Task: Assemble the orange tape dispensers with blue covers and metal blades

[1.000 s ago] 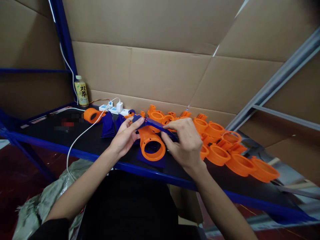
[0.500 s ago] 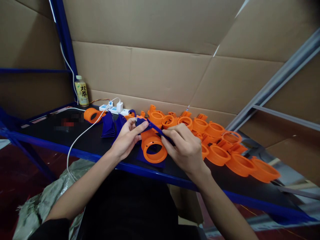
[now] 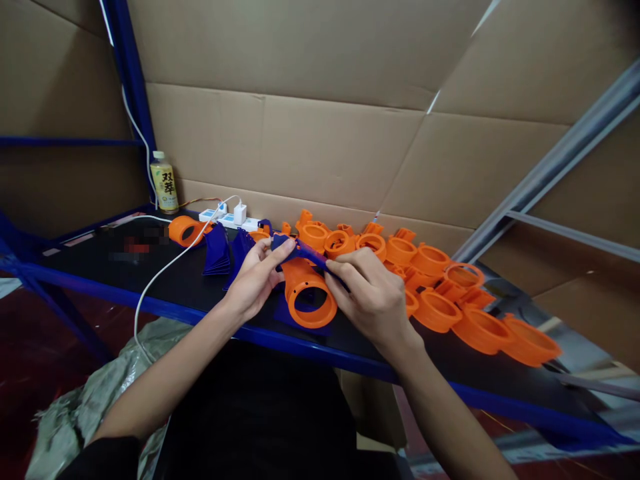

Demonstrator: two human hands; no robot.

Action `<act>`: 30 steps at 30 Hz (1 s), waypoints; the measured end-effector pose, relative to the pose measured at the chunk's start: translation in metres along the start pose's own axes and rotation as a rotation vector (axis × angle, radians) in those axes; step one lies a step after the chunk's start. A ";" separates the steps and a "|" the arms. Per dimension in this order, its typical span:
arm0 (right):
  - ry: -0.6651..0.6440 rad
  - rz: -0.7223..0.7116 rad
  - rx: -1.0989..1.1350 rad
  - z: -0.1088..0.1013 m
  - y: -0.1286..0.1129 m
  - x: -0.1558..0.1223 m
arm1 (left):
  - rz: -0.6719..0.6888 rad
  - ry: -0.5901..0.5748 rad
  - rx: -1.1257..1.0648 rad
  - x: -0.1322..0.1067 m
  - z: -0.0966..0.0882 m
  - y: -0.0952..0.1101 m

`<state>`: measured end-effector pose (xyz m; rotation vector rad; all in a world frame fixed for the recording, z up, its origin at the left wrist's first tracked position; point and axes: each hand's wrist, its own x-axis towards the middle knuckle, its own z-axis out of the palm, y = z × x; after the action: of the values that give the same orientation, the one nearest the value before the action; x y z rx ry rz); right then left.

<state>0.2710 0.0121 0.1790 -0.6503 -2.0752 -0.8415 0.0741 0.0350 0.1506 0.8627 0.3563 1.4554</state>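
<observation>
My left hand [image 3: 257,277] is closed on a dark blue plastic part [image 3: 283,247], with the thumb on top of it. A narrow blue strip [image 3: 313,255] runs from that part to my right hand [image 3: 373,293], whose thumb and fingers pinch its other end. Whether strip and part are one piece I cannot tell. Just below the strip, between my hands, is an orange ring-shaped part [image 3: 300,273] with its round opening facing me. A flat blue piece [image 3: 285,319] lies beneath it on the black table top.
Several orange ring parts [image 3: 437,310] stand in rows on the right. Stacked blue plates [image 3: 217,250] and another orange ring [image 3: 179,230] lie left. A white cable [image 3: 165,267] crosses the blue table edge. Behind are a power strip [image 3: 227,219], a bottle [image 3: 164,183] and cardboard [image 3: 310,147].
The blue strip between my hands has turned slightly, and its surface now catches a reddish tint. Both hands keep their grip and have barely moved.
</observation>
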 end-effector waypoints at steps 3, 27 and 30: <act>-0.020 -0.007 -0.026 -0.001 0.000 0.000 | -0.018 0.010 0.004 0.000 0.000 -0.001; 0.039 0.088 0.048 0.002 -0.001 0.000 | 0.049 0.051 0.027 0.002 -0.003 -0.003; 0.074 0.097 0.050 0.003 -0.002 0.001 | 0.058 0.061 0.023 0.003 -0.004 -0.004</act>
<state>0.2678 0.0128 0.1774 -0.6772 -1.9756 -0.7458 0.0744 0.0393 0.1465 0.8545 0.3964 1.5368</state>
